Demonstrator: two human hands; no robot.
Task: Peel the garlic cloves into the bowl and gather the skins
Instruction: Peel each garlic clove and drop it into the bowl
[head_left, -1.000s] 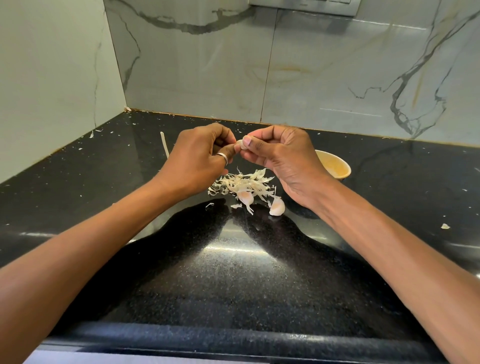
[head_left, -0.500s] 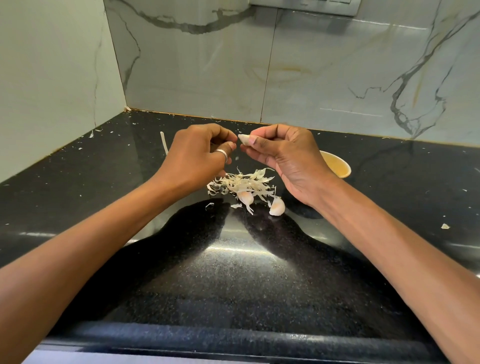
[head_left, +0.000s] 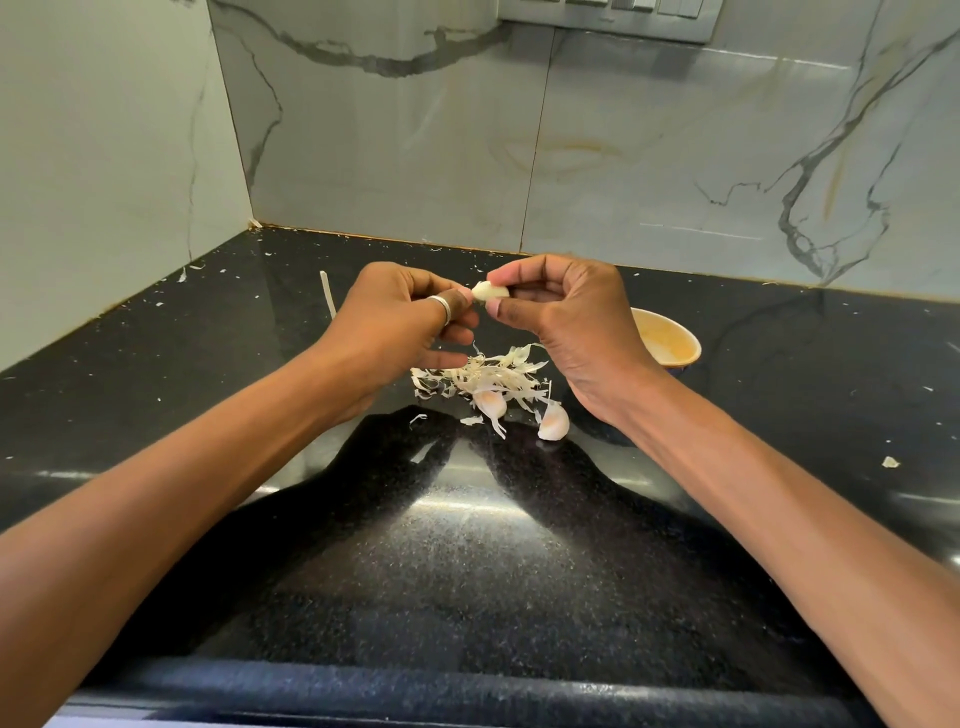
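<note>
Currently: right hand (head_left: 571, 322) grip pinches clove (head_left: 491, 291) over skin pile (head_left: 483, 374), likely so scraps land there; left hand (head_left: 395, 322) nips clove tip, peeling. Bowl (head_left: 675, 325) near right wrist.

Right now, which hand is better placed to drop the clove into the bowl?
Right. The right hand holds the clove, and the bowl sits just beside it. The left hand only pinches the tip, farther off.
</note>
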